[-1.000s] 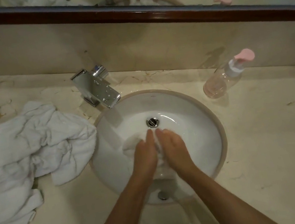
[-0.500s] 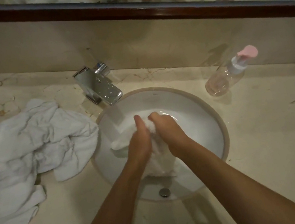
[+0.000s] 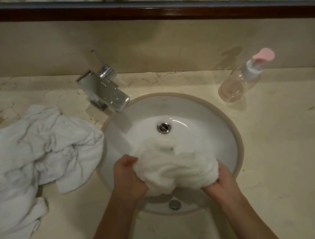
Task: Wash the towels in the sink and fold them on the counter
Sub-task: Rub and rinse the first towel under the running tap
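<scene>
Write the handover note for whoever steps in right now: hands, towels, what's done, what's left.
Left hand: grip on the left edge of the wet white towel.
Right hand: grip on its right edge, at the near right rim of the sink.
That towel is bunched and held over the basin, just short of the drain. No water can be seen running from the faucet.
A crumpled pile of white towels lies unfolded on the counter, left of the sink. The soap bottle stands at the back right.
Done: nothing folded yet.
Left: finish washing this towel, wash the pile if unwashed, fold all on the counter.
</scene>
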A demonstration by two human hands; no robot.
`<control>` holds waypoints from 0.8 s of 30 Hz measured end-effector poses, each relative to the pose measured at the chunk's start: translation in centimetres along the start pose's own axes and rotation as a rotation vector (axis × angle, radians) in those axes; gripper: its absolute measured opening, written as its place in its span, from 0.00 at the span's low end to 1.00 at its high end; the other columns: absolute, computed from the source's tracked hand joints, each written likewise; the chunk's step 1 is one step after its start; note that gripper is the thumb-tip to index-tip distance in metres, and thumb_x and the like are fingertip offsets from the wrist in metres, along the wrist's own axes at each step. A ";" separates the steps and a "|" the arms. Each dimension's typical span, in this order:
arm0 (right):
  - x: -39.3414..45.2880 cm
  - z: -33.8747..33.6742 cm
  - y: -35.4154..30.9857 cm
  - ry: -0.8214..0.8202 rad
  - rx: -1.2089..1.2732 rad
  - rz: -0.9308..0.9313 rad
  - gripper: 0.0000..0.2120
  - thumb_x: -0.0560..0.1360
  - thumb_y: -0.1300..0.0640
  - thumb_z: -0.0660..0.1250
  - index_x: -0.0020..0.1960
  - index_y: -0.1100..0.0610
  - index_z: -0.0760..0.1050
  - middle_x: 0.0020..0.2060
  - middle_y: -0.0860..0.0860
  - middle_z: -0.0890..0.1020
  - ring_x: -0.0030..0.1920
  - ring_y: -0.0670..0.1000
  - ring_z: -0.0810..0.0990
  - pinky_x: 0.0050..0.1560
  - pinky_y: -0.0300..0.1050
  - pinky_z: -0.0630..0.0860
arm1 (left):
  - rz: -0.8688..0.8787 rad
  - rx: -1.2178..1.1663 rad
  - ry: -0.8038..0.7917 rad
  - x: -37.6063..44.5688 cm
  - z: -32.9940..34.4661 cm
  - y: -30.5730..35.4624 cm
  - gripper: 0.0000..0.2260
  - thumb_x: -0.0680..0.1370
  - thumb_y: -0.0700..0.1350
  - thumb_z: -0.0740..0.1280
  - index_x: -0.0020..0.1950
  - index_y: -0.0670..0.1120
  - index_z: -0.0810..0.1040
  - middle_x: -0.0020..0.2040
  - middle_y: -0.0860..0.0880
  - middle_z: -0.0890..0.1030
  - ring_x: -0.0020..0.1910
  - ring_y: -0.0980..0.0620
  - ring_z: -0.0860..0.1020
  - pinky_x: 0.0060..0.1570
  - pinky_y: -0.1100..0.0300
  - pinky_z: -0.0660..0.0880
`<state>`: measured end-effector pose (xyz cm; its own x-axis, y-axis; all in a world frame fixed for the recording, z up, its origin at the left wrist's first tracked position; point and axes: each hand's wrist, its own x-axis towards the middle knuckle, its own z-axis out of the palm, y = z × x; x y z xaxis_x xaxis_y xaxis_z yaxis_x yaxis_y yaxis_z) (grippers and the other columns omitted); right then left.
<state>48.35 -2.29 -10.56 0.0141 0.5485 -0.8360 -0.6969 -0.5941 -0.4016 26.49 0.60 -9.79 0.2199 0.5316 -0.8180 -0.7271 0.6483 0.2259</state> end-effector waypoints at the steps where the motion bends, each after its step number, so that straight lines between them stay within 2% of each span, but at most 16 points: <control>1: -0.7 0.4 0.0 0.008 -0.046 -0.008 0.06 0.63 0.56 0.73 0.29 0.52 0.85 0.31 0.50 0.85 0.30 0.49 0.85 0.29 0.44 0.81 | -0.054 0.010 -0.032 0.0 -0.2 -0.2 0.24 0.75 0.49 0.60 0.66 0.37 0.75 0.57 0.37 0.78 0.56 0.38 0.78 0.59 0.50 0.74; 2: -1.2 0.8 -0.1 -0.023 -0.066 -0.022 0.06 0.66 0.55 0.73 0.31 0.53 0.86 0.31 0.50 0.85 0.31 0.49 0.85 0.31 0.44 0.82 | -0.088 0.043 -0.036 0.3 -0.6 -0.5 0.25 0.78 0.54 0.60 0.68 0.39 0.75 0.57 0.38 0.79 0.56 0.40 0.78 0.62 0.51 0.72; 4: -2.0 2.8 -0.4 -0.071 -0.145 -0.003 0.13 0.80 0.54 0.64 0.43 0.56 0.84 0.35 0.52 0.86 0.33 0.50 0.85 0.39 0.49 0.81 | -0.108 0.100 0.004 1.1 -0.1 -1.1 0.26 0.80 0.59 0.61 0.67 0.40 0.77 0.58 0.39 0.80 0.56 0.43 0.79 0.64 0.52 0.70; 6: -2.4 5.1 0.5 -0.097 -0.411 -0.091 0.13 0.83 0.51 0.62 0.50 0.60 0.79 0.42 0.55 0.85 0.40 0.53 0.84 0.43 0.48 0.79 | 0.045 0.295 0.107 1.3 2.1 -2.5 0.24 0.81 0.60 0.61 0.61 0.42 0.81 0.55 0.39 0.83 0.52 0.44 0.82 0.57 0.52 0.75; 8: -1.1 7.1 1.0 0.021 -0.751 -0.316 0.13 0.82 0.50 0.62 0.49 0.60 0.74 0.42 0.56 0.82 0.43 0.54 0.82 0.44 0.49 0.79 | 0.246 0.703 0.303 0.4 5.2 -4.5 0.23 0.83 0.60 0.57 0.55 0.44 0.82 0.49 0.44 0.85 0.48 0.47 0.83 0.50 0.56 0.79; 9: -0.3 8.0 0.5 0.111 -0.812 -0.381 0.13 0.82 0.50 0.61 0.48 0.60 0.73 0.43 0.56 0.81 0.44 0.56 0.80 0.48 0.52 0.79 | 0.335 0.837 0.368 -0.3 6.3 -5.4 0.22 0.83 0.59 0.56 0.53 0.45 0.81 0.48 0.47 0.84 0.47 0.48 0.82 0.50 0.56 0.79; 11: 1.3 9.7 -1.2 0.144 -0.787 -0.348 0.12 0.82 0.51 0.61 0.50 0.60 0.75 0.46 0.56 0.82 0.47 0.56 0.81 0.52 0.54 0.78 | 0.462 0.927 0.353 -0.8 7.2 -5.7 0.17 0.84 0.56 0.55 0.53 0.47 0.78 0.45 0.50 0.81 0.49 0.48 0.80 0.50 0.58 0.75; 13: 1.5 11.1 -1.4 0.032 -0.934 -0.328 0.13 0.78 0.49 0.60 0.45 0.56 0.78 0.48 0.56 0.83 0.48 0.56 0.80 0.52 0.54 0.77 | 0.503 1.027 0.373 0.3 6.4 -3.5 0.18 0.84 0.55 0.55 0.55 0.45 0.79 0.47 0.45 0.82 0.51 0.43 0.80 0.51 0.55 0.74; 15: 0.1 12.4 -0.3 -0.061 -1.147 -0.400 0.15 0.77 0.47 0.56 0.42 0.56 0.75 0.47 0.58 0.82 0.48 0.57 0.78 0.54 0.53 0.74 | 0.513 0.864 0.360 1.4 5.9 -0.4 0.21 0.82 0.58 0.57 0.51 0.42 0.80 0.47 0.40 0.83 0.49 0.41 0.81 0.55 0.46 0.76; 17: 0.5 12.8 -0.2 -0.028 -1.141 -0.472 0.16 0.80 0.52 0.57 0.42 0.61 0.75 0.43 0.60 0.80 0.46 0.58 0.77 0.53 0.53 0.73 | 0.525 0.801 0.302 0.8 6.3 0.1 0.22 0.83 0.57 0.56 0.47 0.43 0.80 0.44 0.42 0.83 0.46 0.44 0.81 0.52 0.47 0.76; 19: 2.5 12.8 -1.8 0.150 -1.111 -0.471 0.16 0.82 0.54 0.56 0.44 0.62 0.77 0.43 0.59 0.81 0.47 0.59 0.78 0.54 0.54 0.75 | 0.592 1.033 0.246 -0.7 7.0 -1.6 0.21 0.85 0.55 0.52 0.43 0.47 0.79 0.41 0.46 0.82 0.42 0.49 0.80 0.46 0.54 0.74; 20: 3.5 12.8 -2.7 0.183 -1.053 -0.429 0.15 0.82 0.54 0.56 0.46 0.61 0.77 0.44 0.57 0.81 0.50 0.59 0.79 0.55 0.53 0.76 | 0.642 1.119 0.232 -1.4 7.3 -2.6 0.21 0.85 0.55 0.51 0.44 0.48 0.79 0.41 0.47 0.81 0.42 0.50 0.79 0.46 0.56 0.73; 21: 4.0 12.6 -2.8 0.161 -1.003 -0.377 0.14 0.83 0.54 0.56 0.47 0.58 0.77 0.44 0.54 0.81 0.50 0.58 0.80 0.55 0.49 0.77 | 0.694 1.154 0.249 -1.6 7.2 -3.2 0.22 0.85 0.55 0.51 0.46 0.47 0.80 0.43 0.47 0.82 0.44 0.51 0.80 0.49 0.57 0.74; 23: 2.4 12.2 -1.8 0.024 -1.022 -0.340 0.12 0.83 0.55 0.58 0.44 0.53 0.76 0.39 0.46 0.80 0.44 0.50 0.80 0.45 0.34 0.77 | 0.772 1.111 0.358 -0.9 7.3 -2.3 0.26 0.85 0.58 0.49 0.52 0.44 0.82 0.47 0.46 0.83 0.49 0.48 0.81 0.56 0.51 0.76; 24: 1.7 11.6 -1.1 -0.025 -1.018 -0.364 0.12 0.83 0.55 0.59 0.43 0.53 0.76 0.37 0.45 0.79 0.40 0.46 0.79 0.40 0.32 0.75 | 0.781 1.089 0.400 -0.2 7.4 -1.6 0.28 0.84 0.60 0.47 0.52 0.44 0.82 0.48 0.45 0.84 0.50 0.46 0.81 0.57 0.48 0.76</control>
<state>40.84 6.16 -7.17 0.0771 0.7956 -0.6008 0.2690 -0.5969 -0.7559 32.38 3.51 -6.12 -0.3348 0.8774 -0.3437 0.3308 0.4509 0.8290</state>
